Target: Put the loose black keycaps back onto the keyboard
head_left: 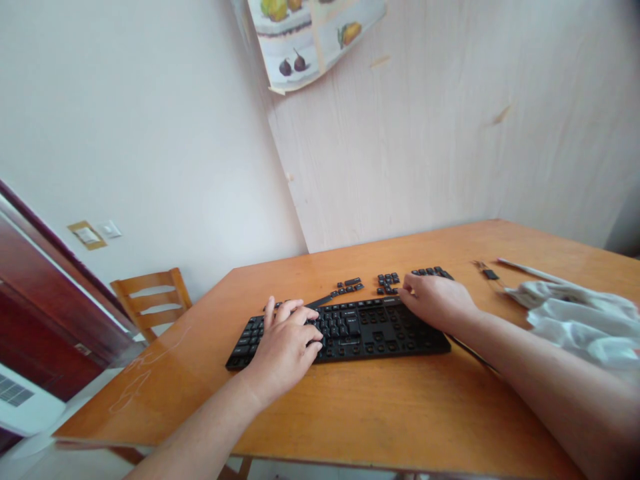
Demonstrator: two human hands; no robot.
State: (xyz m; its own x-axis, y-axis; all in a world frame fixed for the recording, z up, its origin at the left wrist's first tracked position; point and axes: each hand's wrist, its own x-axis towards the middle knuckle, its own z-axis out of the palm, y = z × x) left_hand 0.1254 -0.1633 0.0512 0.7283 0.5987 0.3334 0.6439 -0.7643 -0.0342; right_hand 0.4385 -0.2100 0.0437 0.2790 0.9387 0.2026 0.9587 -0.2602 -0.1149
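A black keyboard (340, 330) lies on the wooden table, its right part bare of keycaps with the sockets showing. My left hand (286, 337) rests over the keyboard's left-middle keys, fingers spread and holding nothing. My right hand (440, 303) is at the keyboard's upper right edge, its fingers bent and pressed together at the tips. What those fingertips hold, if anything, is hidden. Just behind the keyboard sit loose black keycaps (388, 280), with another group of keycaps (350, 285) to their left. More keycaps (433, 271) lie beyond my right hand.
On the table's right are a crumpled plastic bag (585, 327), a pale stick-like tool (530, 270) and a small dark object (491, 274). A wooden chair (155, 300) stands past the left edge. Behind the wooden table (390, 413) rises a wall with a fruit painting (320, 40).
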